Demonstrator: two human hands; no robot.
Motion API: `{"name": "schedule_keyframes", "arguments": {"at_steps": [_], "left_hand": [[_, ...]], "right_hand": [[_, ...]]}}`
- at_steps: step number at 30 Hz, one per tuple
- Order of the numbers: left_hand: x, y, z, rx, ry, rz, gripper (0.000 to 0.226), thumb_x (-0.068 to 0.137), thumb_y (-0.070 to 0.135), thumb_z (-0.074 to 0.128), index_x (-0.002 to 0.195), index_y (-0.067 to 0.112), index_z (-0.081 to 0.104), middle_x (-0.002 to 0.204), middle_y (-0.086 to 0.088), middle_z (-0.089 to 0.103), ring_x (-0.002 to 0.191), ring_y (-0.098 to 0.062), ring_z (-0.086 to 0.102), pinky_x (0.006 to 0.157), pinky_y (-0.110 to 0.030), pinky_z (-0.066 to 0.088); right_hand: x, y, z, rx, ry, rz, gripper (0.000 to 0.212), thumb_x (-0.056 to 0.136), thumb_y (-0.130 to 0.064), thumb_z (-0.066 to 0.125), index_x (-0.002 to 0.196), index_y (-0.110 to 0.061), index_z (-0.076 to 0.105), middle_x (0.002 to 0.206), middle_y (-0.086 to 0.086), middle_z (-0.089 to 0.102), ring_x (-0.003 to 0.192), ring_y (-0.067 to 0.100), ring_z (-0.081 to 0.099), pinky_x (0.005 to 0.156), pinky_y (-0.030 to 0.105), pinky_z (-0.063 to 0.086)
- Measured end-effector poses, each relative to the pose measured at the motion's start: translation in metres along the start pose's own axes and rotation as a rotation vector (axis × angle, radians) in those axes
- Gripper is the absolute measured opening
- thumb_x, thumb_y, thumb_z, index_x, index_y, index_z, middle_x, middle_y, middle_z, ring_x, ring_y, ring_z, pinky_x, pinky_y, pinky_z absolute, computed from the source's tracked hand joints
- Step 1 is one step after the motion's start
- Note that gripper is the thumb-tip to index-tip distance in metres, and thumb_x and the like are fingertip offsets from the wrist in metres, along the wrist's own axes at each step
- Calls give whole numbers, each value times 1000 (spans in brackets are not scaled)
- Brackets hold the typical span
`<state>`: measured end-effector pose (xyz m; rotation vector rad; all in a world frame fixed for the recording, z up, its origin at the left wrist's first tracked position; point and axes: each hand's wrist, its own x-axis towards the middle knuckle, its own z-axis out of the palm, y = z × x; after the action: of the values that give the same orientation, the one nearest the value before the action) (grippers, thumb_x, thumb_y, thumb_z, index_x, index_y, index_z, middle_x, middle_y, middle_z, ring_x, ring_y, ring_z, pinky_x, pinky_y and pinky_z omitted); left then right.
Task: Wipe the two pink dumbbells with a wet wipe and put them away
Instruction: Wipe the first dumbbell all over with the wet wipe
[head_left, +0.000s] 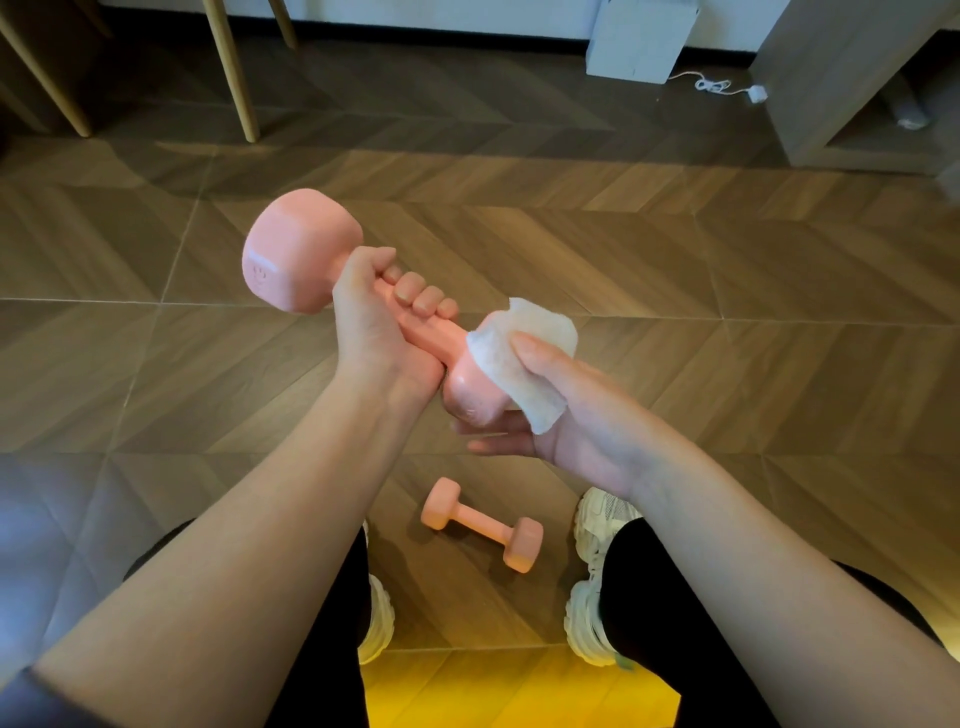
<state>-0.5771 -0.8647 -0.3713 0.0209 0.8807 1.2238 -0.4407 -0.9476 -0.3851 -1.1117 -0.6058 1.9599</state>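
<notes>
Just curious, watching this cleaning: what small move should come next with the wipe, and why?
Probably slide the wet wipe from the near head toward the handle. The right hand holds it against only that end of the held dumbbell, the left hand grips the handle, and the second dumbbell lies on the floor.

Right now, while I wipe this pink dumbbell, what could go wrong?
1. Your left hand grips the raised pink hex-headed dumbbell, while your right hand holds the white wet wipe on its near head. If moisture makes it slippery, it could drop toward your white sneakers.
2. The second pink dumbbell lies on the wood-patterned floor between your feet; stepping forward, you might trip on it.
</notes>
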Motion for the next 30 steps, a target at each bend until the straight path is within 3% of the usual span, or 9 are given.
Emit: {"name": "schedule_keyframes", "arguments": {"at_steps": [6,11,13,16,21,24,26,28,30], "left_hand": [[-1,-2,-1,-1,80,-5,31,91,17,55,67,19,36,51,6,34,41,-10,34,50,-24,38],[-3,-5,3,-5,55,-23,31,93,14,51,68,19,33,51,5,30,42,-10,31,47,-19,34],[-2,-4,4,-12,49,-35,30,92,14,50,68,19,33,51,6,30,42,-11,31,49,-21,33],[1,-1,2,-13,56,-43,30,91,15,50,67,20,33,49,7,29,40,-11,30,49,-23,33],[1,-1,-2,14,64,-30,31,91,15,49,66,20,32,49,7,28,41,-10,28,47,-22,32],[-1,-3,0,16,56,-33,31,92,14,48,66,19,32,49,6,28,41,-11,29,46,-20,32],[-2,-4,1,-6,55,-39,31,92,13,48,66,19,32,48,5,29,40,-11,29,43,-18,33],[-1,-2,2,-9,44,-43,31,91,13,48,66,20,32,48,6,28,40,-11,29,44,-20,33],[0,1,2,-4,33,-41,30,91,14,48,67,20,32,48,7,27,40,-11,28,46,-22,32]], "right_hand": [[6,1,5,-242,152,-138,58,73,-27,80,124,-36,52,125,1,62,113,21,65,88,43,58],[10,4,11,-219,281,-166,48,87,-48,67,127,-23,57,112,6,70,92,19,68,72,38,55],[8,0,8,-205,256,-161,39,93,-45,61,124,-20,60,108,10,69,93,23,65,77,45,52],[3,-4,-2,-190,105,-146,48,90,-34,65,133,-16,53,115,10,67,102,24,64,85,48,53],[3,0,0,-254,120,-122,63,76,-29,74,134,-26,49,120,0,64,107,16,65,78,34,56],[7,5,7,-286,244,-128,63,73,-43,77,130,-30,52,121,0,67,107,18,68,78,38,59],[9,4,10,-263,280,-136,49,85,-49,69,126,-25,56,115,6,70,100,20,70,75,41,60],[6,-1,10,-157,293,-117,33,96,-43,56,121,-20,58,109,11,69,96,26,68,79,49,59],[3,-5,4,-45,209,-93,36,98,-35,55,128,-16,55,118,17,64,103,30,66,85,54,57]]}}
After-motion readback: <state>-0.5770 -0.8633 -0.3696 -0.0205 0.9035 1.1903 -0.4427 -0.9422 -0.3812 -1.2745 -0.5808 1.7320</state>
